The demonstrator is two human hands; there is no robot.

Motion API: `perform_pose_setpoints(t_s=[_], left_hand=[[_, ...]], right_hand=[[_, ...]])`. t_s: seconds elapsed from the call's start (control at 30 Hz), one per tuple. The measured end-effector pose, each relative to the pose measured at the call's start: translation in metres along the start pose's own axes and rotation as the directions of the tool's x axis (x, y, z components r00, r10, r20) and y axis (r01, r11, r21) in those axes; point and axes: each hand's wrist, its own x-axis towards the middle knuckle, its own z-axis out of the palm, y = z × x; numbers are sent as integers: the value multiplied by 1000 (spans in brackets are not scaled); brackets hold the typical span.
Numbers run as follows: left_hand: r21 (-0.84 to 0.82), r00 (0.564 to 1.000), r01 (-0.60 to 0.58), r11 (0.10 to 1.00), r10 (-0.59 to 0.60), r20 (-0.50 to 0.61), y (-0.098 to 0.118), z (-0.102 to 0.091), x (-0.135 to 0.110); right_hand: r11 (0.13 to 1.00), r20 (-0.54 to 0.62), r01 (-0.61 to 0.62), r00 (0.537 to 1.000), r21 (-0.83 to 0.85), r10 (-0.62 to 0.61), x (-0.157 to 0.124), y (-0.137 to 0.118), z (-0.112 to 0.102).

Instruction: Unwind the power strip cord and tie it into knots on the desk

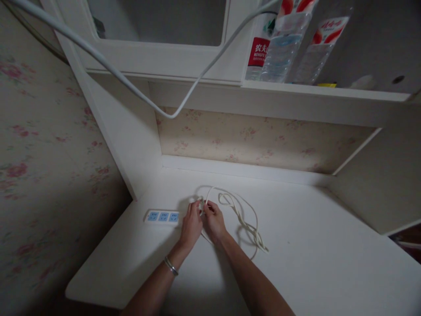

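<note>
A white power strip [162, 217] with blue socket faces lies on the white desk, just left of my hands. Its pale cord [245, 224] spreads over the desk in loose, tangled loops to the right. My left hand [191, 223] is closed, fingertips pinching a section of the cord near the strip's right end. Close beside it, my right hand [213, 220] also pinches the cord, which rises in a loop above the fingers. The exact bit between the fingertips is partly hidden. A silver bracelet [171, 266] circles my left wrist.
Above the desk [312, 245] runs a shelf [315, 90] holding several plastic bottles [284, 46]. A thick white cable [171, 116] hangs down in front of the cabinet. Side panels bound the desk at left and right, and flowered wallpaper [49, 175] covers the left wall.
</note>
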Motion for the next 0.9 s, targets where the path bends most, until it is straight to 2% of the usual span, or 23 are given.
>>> perform_pose_setpoints(t_s=[0.1, 0.17, 0.23, 0.27, 0.33, 0.37, 0.43, 0.57, 0.63, 0.7, 0.73, 0.83, 0.9], left_hand=[[30, 998, 18, 999, -19, 54, -3, 3, -2], [25, 995, 26, 999, -28, 95, -4, 4, -2], [-5, 991, 32, 999, -31, 134, -5, 3, -1], [-26, 988, 39, 999, -34, 147, -5, 3, -1], [-73, 984, 61, 995, -47, 170, -5, 1, 0], [-93, 982, 68, 993, -51, 182, -4, -1, 1], [-113, 978, 66, 991, -42, 205, -2, -4, 1], [-9, 977, 30, 999, -28, 209, 5, -8, 0], [58, 973, 22, 998, -35, 228, 9, -9, -2], [113, 963, 6, 994, -36, 267, 12, -9, -3], [138, 960, -10, 990, -29, 279, 12, -9, -4], [234, 962, -68, 970, 2, 272, 12, -7, -4], [292, 967, -95, 952, 19, 255, 8, -5, -3]], right_hand=[[977, 71, 130, 990, -167, -120, 7, -11, -7], [958, 156, 180, 977, -222, -147, 11, -21, -12], [887, 280, 271, 945, -373, -171, 13, -29, -17], [811, 350, 334, 921, -480, -172, 14, -33, -19], [565, 499, 478, 857, -673, -131, 13, -39, -24], [443, 557, 536, 825, -719, -94, 12, -42, -26], [313, 632, 608, 774, -730, -31, 11, -49, -31], [283, 703, 670, 711, -687, 23, 14, -69, -48], [286, 715, 680, 699, -675, 26, 20, -86, -63], [295, 687, 654, 726, -697, 14, 28, -106, -84], [296, 652, 622, 759, -725, 1, 32, -116, -97], [263, 466, 470, 881, -843, -78, 45, -146, -146], [267, 307, 328, 944, -906, -118, 48, -163, -185]])
